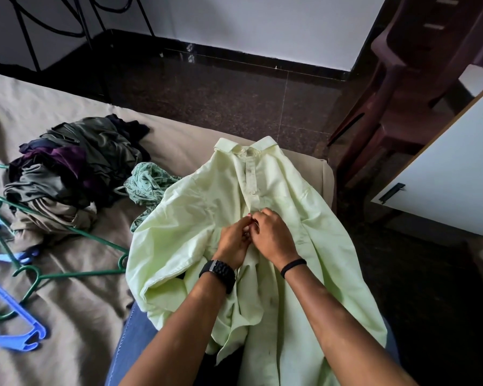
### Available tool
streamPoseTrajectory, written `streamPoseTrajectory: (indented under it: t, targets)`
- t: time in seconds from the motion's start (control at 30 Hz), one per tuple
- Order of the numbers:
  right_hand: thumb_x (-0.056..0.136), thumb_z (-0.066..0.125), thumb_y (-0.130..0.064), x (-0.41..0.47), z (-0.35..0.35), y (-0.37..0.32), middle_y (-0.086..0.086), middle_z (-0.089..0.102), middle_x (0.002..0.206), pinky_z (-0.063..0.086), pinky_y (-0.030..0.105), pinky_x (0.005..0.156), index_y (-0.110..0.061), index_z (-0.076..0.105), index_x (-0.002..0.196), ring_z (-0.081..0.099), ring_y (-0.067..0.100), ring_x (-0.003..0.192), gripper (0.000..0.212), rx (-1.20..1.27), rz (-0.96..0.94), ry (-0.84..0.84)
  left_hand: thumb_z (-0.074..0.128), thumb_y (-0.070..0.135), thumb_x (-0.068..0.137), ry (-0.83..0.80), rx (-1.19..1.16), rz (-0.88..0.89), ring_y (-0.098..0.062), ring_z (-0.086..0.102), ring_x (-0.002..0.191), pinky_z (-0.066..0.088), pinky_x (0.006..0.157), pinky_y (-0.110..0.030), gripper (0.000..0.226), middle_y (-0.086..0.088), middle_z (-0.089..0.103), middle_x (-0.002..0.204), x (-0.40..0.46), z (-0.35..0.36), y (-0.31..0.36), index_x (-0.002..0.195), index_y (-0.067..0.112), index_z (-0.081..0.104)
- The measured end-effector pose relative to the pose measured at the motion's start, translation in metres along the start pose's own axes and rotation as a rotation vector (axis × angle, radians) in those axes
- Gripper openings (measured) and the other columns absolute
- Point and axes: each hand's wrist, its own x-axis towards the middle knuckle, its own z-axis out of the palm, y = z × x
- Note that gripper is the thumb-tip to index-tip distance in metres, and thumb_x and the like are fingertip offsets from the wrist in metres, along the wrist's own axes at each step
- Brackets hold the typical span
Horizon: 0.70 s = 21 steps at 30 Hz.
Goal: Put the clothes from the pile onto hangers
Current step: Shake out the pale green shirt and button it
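Hands meet at the middle of a pale green shirt (221,207) spread front-up over the bed (76,302) corner and the person's lap. The left hand (232,243) and right hand (273,235) both have fingers curled, pinching the buttoned strip just below the third button. A pile of dark clothes (67,174) lies well to the left, with green hangers (67,235) and blue hangers (14,330) beside it.

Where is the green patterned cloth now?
The patterned cloth lies on the bed, left of centre, between the dark pile and the pale green shirt.
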Motion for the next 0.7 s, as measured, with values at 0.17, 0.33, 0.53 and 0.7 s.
streamPoseTrajectory:
  t: [0.17, 0.33, 0.53, 0.7]
  targets:
    - [0.083, 0.058, -0.01, 0.007, -0.01, 0.003, 0.007, 0.069, 0.07, 0.048, 0.027, 0.063, -0.001, 0.07, 0.072, 0.062, 0.019, 0.067, 0.02, 0.309, 0.326, -0.028, 0.049, -0.009, 0.092, -0.007, 0.053, 0.074, -0.01, 0.059, 0.051, 0.051, 0.053, -0.018, 0.014, -0.01, 0.059, 0.073, 0.003, -0.005, -0.004, 0.087, 0.002, 0.057]
    - [0.077, 0.069, -0.012, 0.012, -0.018, 0.01, -0.001, 0.069, 0.067, 0.047, 0.016, 0.064, -0.008, 0.073, 0.072, 0.063, 0.008, 0.065, 0.007, 0.414, 0.446, -0.085, 0.049, -0.013, 0.089, 0.011, 0.284, 0.248, -0.013, 0.06, 0.055, 0.053, 0.058, -0.025, 0.026, -0.009, 0.059, 0.072, 0.008, -0.002, -0.006, 0.096, 0.012, 0.048]
    - [0.081, 0.069, -0.014, 0.016, -0.004, 0.002, 0.01, 0.068, 0.073, 0.049, 0.034, 0.069, -0.002, 0.064, 0.07, 0.061, 0.025, 0.071, 0.017, 0.087, 0.218, 0.039, 0.04, -0.02, 0.085, 0.007, 0.405, 0.321, -0.008, 0.052, 0.055, 0.044, 0.051, -0.016, 0.035, -0.002, 0.055, 0.069, 0.019, 0.005, -0.003, 0.084, 0.014, 0.047]
    - [0.083, 0.063, 0.001, 0.027, -0.008, 0.015, 0.004, 0.059, 0.052, 0.046, 0.017, 0.047, -0.004, 0.063, 0.066, 0.053, 0.011, 0.047, 0.018, 1.001, 0.758, 0.065, 0.042, -0.012, 0.091, -0.085, 0.383, 0.193, -0.014, 0.061, 0.054, 0.053, 0.052, -0.022, 0.027, -0.009, 0.06, 0.073, 0.03, 0.001, 0.009, 0.083, 0.013, 0.049]
